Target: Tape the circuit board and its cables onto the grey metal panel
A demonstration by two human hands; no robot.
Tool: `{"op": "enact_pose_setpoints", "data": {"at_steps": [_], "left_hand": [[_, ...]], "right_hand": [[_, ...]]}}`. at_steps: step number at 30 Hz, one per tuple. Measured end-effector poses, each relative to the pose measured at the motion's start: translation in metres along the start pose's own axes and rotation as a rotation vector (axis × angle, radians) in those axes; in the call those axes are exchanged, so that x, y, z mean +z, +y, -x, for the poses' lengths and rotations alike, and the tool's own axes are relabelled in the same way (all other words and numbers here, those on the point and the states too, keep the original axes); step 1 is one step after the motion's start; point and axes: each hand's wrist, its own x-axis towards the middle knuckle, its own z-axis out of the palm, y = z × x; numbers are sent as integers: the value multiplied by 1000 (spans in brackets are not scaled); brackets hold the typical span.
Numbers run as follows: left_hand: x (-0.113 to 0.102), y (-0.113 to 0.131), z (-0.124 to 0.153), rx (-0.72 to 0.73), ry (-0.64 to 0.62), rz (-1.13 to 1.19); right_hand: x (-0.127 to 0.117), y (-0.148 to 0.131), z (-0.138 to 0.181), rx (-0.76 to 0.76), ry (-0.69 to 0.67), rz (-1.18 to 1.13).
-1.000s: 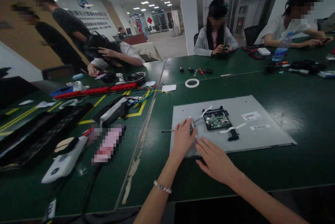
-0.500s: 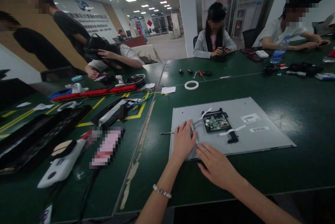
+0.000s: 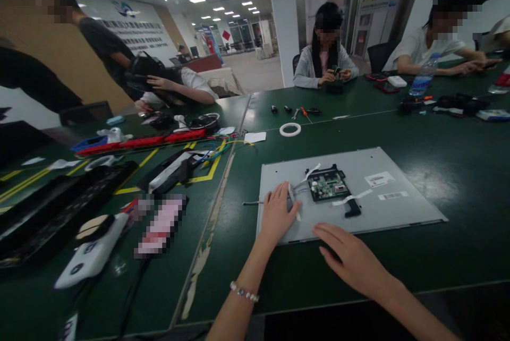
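Note:
A flat grey metal panel (image 3: 370,208) lies on the green table, with a green circuit board (image 3: 327,188) in a black bracket near its middle. My left hand (image 3: 277,213) rests on the panel's left part, fingers stretched beside a white tape strip (image 3: 295,205) that lies over thin cables. A cable (image 3: 252,203) sticks out past the panel's left edge, partly under that hand. My right hand (image 3: 350,256) hovers at the near edge, fingers extended and thumb apart, holding nothing. More white tape (image 3: 353,197) crosses the bracket's lower arm.
Beyond the panel lie a white tape roll (image 3: 290,129) and several small tools (image 3: 305,112). To the left are a pink-screened phone (image 3: 161,227), a white device (image 3: 90,256) and a long black housing (image 3: 67,208). Other people sit across the table (image 3: 446,171).
My right hand has drawn back to the right, away from the tape strip and my left hand. My left hand stays in place on the panel.

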Motion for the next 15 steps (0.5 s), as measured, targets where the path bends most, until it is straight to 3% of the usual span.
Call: {"op": "enact_pose_setpoints", "data": {"at_steps": [8,15], "left_hand": [[-7,-2,-2,-71,139,181],[-10,-2,0,-52,208,170]], "right_hand": [[-56,97,26,259,159,96],[-77,174,34,371,116,87]]}}
